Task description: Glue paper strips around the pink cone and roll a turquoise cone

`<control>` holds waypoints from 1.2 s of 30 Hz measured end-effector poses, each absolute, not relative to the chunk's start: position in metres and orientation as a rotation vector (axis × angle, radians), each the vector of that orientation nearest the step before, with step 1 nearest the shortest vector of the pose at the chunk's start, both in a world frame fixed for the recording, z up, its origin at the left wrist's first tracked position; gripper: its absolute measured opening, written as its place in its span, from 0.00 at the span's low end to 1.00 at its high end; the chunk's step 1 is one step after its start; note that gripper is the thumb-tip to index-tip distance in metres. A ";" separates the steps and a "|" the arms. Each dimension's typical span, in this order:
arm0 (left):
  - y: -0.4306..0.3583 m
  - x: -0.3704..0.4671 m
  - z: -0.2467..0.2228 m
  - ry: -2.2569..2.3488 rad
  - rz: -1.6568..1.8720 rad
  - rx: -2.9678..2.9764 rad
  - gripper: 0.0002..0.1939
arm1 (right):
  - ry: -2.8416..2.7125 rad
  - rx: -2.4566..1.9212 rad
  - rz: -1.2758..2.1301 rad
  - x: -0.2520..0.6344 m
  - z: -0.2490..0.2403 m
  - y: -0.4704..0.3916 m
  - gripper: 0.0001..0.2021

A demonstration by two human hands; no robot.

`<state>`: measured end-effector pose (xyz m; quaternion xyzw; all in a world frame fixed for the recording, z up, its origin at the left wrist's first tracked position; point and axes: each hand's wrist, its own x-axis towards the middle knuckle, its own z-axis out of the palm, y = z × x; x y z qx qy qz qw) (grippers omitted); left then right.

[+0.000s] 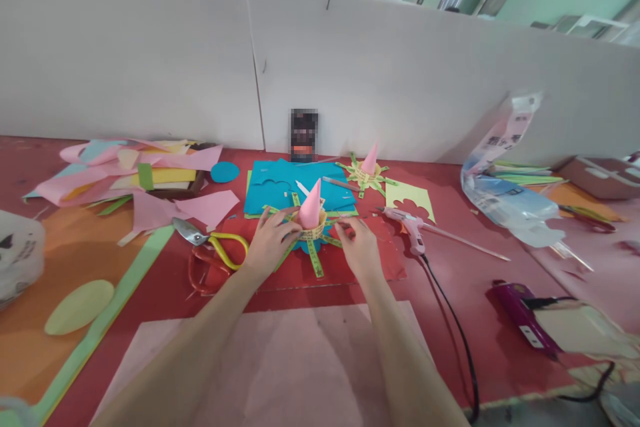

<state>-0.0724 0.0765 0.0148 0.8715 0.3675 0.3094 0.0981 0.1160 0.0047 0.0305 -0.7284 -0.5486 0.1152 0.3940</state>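
Observation:
In front of me on a red sheet stands a paper craft: a pink cone set in a yellowish band, with green patterned strips radiating outward and blue paper below. My left hand grips the craft's left side, fingertips at the band. On its right side, my right hand is closed with thumb and fingers together near a strip; what they pinch is too small to make out. Behind it sits a similar craft with a pink cone.
A pink glue gun lies to the right, its black cord trailing to the table's front edge. Yellow-handled scissors and a red-handled pair lie at left. Blue sheets, paper scraps, a purple power strip and a plastic bag surround them.

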 end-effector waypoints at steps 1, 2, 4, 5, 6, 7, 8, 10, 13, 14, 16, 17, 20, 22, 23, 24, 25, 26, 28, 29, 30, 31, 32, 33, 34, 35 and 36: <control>0.077 -0.073 0.015 1.087 0.914 2.571 0.10 | -1.416 -1.828 0.304 0.116 0.030 0.005 0.11; 0.078 -0.073 0.015 1.089 0.913 2.564 0.10 | -1.440 -1.810 0.313 0.116 0.029 0.005 0.11; 0.078 -0.074 0.016 1.099 0.909 2.556 0.09 | -1.471 -1.798 0.311 0.116 0.026 0.006 0.11; 0.079 -0.074 0.016 1.103 0.908 2.555 0.09 | -1.477 -1.807 0.301 0.116 0.024 0.007 0.11; 0.079 -0.074 0.016 1.106 0.906 2.554 0.08 | -1.478 -1.823 0.287 0.116 0.022 0.007 0.11; 0.079 -0.074 0.016 1.105 0.902 2.552 0.07 | -1.473 -1.842 0.276 0.116 0.020 0.007 0.11; 0.079 -0.074 0.016 1.103 0.900 2.546 0.07 | -1.467 -1.857 0.274 0.117 0.019 0.007 0.11; 0.079 -0.074 0.015 1.103 0.905 2.521 0.06 | -1.449 -1.869 0.307 0.117 0.018 0.007 0.11; 0.078 -0.073 0.013 1.124 0.906 2.481 0.05 | -1.396 -1.890 0.398 0.119 0.018 0.006 0.08; 0.078 -0.073 0.013 1.131 0.901 2.476 0.05 | -1.378 -1.904 0.426 0.119 0.019 0.006 0.08; 0.077 -0.073 0.014 1.136 0.882 2.476 0.05 | -1.356 -1.929 0.470 0.120 0.019 0.006 0.07; 0.077 -0.073 0.015 1.134 0.875 2.479 0.05 | -1.351 -1.940 0.486 0.121 0.018 0.006 0.07; 0.076 -0.073 0.016 1.133 0.860 2.493 0.05 | -1.371 -1.934 0.552 0.120 0.015 0.007 0.09; 0.075 -0.072 0.017 1.139 0.857 2.497 0.05 | -1.388 -1.892 0.620 0.118 0.014 0.008 0.09; 0.075 -0.072 0.017 1.142 0.853 2.496 0.05 | -1.391 -1.865 0.666 0.117 0.013 0.008 0.10; 0.075 -0.072 0.017 1.143 0.851 2.494 0.05 | -1.389 -1.841 0.713 0.116 0.013 0.008 0.10; 0.075 -0.071 0.017 1.140 0.850 2.492 0.05 | -1.383 -1.822 0.756 0.115 0.013 0.009 0.09; 0.075 -0.071 0.018 1.136 0.852 2.490 0.05 | -1.376 -1.805 0.793 0.114 0.013 0.009 0.09; 0.075 -0.071 0.018 1.122 0.859 2.491 0.07 | -1.362 -1.777 0.835 0.114 0.014 0.009 0.09; 0.074 -0.071 0.018 1.116 0.866 2.491 0.08 | -1.354 -1.760 0.848 0.114 0.014 0.010 0.09; 0.075 -0.071 0.018 1.113 0.869 2.491 0.08 | -1.339 -1.735 0.864 0.114 0.015 0.010 0.09; 0.075 -0.071 0.017 1.117 0.876 2.488 0.09 | -1.317 -1.701 0.886 0.114 0.015 0.011 0.10; 0.075 -0.071 0.017 1.124 0.887 2.483 0.10 | -1.286 -1.660 0.913 0.115 0.016 0.011 0.11; 0.075 -0.071 0.017 1.132 0.903 2.475 0.11 | -1.244 -1.616 0.934 0.115 0.017 0.011 0.11; 0.076 -0.071 0.016 1.140 0.925 2.464 0.12 | -1.193 -1.573 0.943 0.115 0.018 0.012 0.12; 0.077 -0.071 0.015 1.145 0.952 2.452 0.13 | -1.139 -1.539 0.943 0.115 0.019 0.012 0.12; 0.077 -0.071 0.015 1.147 0.975 2.440 0.14 | -1.085 -1.511 0.940 0.115 0.021 0.012 0.13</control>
